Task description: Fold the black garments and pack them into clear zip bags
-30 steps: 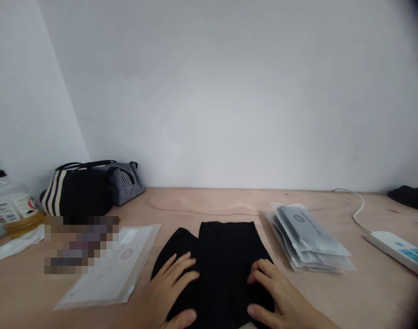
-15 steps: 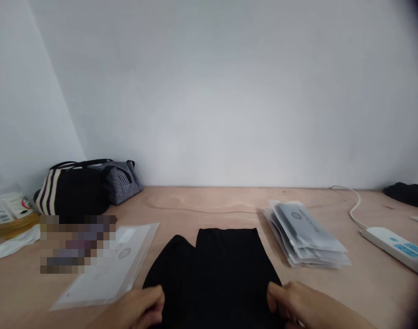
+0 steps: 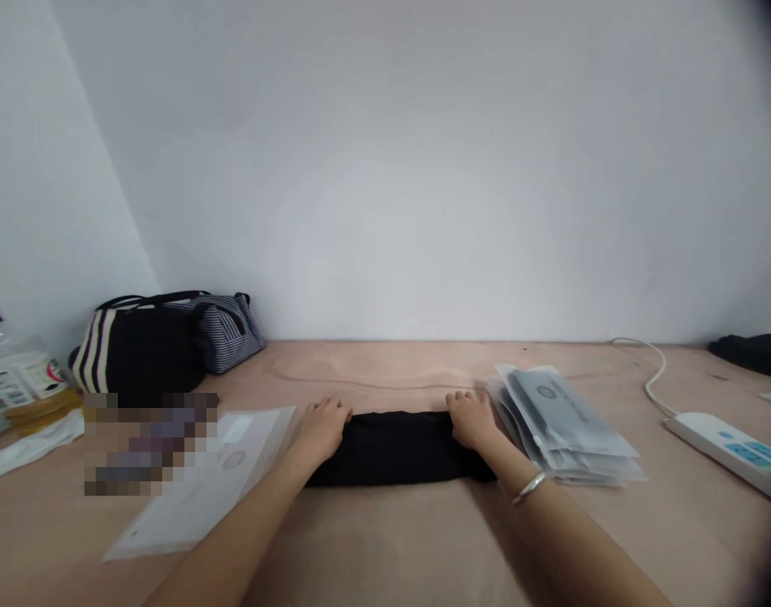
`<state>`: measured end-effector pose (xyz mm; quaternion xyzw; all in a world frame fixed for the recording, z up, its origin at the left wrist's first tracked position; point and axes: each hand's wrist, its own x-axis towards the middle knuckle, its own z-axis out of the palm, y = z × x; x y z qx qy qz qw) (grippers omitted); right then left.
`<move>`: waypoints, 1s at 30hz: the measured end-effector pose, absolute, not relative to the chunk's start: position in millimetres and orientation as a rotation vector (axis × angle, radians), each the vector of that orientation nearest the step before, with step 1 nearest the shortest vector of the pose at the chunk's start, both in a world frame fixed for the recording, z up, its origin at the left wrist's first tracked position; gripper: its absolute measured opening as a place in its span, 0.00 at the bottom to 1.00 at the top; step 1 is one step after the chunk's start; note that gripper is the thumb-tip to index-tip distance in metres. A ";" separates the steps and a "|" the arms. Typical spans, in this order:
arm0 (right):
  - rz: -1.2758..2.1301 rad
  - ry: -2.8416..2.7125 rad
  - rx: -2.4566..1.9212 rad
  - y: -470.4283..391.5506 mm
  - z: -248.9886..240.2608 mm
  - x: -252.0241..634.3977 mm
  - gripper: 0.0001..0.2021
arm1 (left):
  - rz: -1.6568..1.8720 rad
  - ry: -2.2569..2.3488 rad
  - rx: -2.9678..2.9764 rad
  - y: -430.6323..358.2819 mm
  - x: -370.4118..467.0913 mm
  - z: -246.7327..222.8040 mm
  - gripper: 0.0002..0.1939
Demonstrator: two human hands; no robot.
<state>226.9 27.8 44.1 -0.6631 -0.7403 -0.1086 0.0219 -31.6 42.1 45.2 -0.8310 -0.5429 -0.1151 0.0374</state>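
Observation:
A black garment [image 3: 398, 447] lies folded into a wide, flat band across the table in front of me. My left hand [image 3: 326, 424] is at its far left corner, palm down, with the fingers bent over the edge of the cloth. At the far right corner, my right hand [image 3: 472, 417] holds the cloth in the same way, and a silver bracelet circles that wrist. Both thumbs are hidden. Beside my left forearm lies a flat, frosted plastic zip bag [image 3: 214, 472] with a round printed mark.
Several filled frosted zip bags [image 3: 563, 421] are stacked right of the garment. Farther right is a white power strip [image 3: 730, 443] with a cord. At left stand a black bag [image 3: 148, 354], a striped bag [image 3: 230, 333] and a bottle of yellow liquid [image 3: 28, 388]. A wall [image 3: 411, 211] closes the back.
Both hands have moved forward, away from me, taking the near edge of the garment with them. The garment now lies doubled into a much shorter band. Bare table shows between my forearms.

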 end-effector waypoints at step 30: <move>0.365 -2.447 -1.557 -3.3 10.5 135.4 0.33 | -0.503 -2.259 -2.534 20.0 -74.2 23.0 0.30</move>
